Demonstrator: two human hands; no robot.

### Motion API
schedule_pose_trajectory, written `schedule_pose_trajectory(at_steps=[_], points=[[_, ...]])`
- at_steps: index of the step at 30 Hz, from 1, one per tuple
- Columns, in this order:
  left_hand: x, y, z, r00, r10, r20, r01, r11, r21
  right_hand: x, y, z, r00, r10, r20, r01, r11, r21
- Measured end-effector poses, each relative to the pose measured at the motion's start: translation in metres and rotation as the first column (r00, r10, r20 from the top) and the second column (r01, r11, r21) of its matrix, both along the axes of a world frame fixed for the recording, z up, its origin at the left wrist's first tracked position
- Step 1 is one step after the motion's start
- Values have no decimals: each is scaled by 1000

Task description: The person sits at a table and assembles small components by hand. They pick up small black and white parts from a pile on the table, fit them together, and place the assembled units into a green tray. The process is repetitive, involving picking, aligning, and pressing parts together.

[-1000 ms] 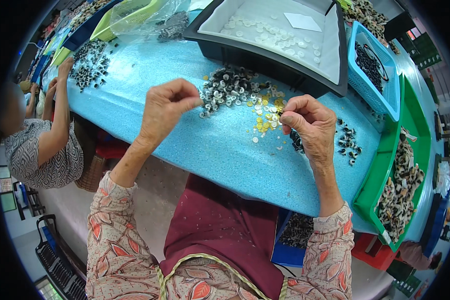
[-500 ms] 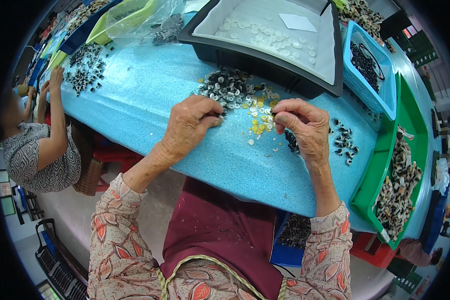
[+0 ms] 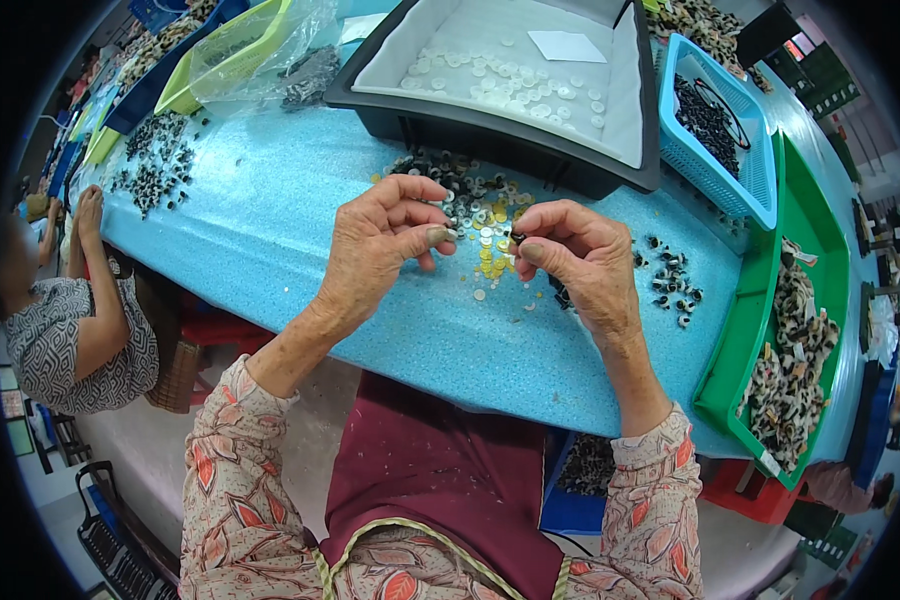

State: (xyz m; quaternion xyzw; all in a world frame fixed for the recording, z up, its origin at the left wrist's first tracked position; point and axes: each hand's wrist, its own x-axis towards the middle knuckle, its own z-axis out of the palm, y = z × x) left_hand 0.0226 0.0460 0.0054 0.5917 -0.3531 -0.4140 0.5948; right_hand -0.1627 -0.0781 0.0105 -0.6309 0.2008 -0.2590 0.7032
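Observation:
My left hand is raised over the blue tabletop, thumb and forefinger pinched together. Whatever lies between those fingertips is too small to make out. Facing it, my right hand pinches a small black piece between thumb and fingertips. Behind and between the hands spreads a pile of small black-and-white pieces. Yellow discs and a few pale ones are scattered in front of that pile. To the right of my right hand lies a loose group of black pieces.
A black tray lined in white holds translucent discs. Right of it stand a light-blue basket with black pieces and a green tray of mottled pieces. Another pile lies far left, near a seated person.
Both hands have come slightly closer together, the right one shifting left. My left hand's fingers have risen a little. The whole view has shifted slightly.

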Motion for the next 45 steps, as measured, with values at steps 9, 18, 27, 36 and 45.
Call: schedule_pose_trajectory(at_steps=[9, 18, 27, 36, 45], points=[[-10, -23, -1, 969, -172, -179, 165, 985, -52, 2, -2, -5, 1000, -21, -15, 22, 999, 50], [-10, -27, -3, 967, -204, -152, 194, 978, -79, 3, -4, -7, 998, 26, -51, -25, 1000, 18], [-14, -34, -18, 931, -193, -308, 139, 972, -188, 3, -4, -6, 996, 40, -78, -36, 998, 52], [-14, -34, -18, 912, -144, -384, 83, 982, -171, 5, -3, -8, 998, -51, -44, 50, 999, -16], [-16, -35, -22, 916, -138, -376, 71, 980, -186, 5, -5, -7, 998, -25, -63, 26, 1000, 9]])
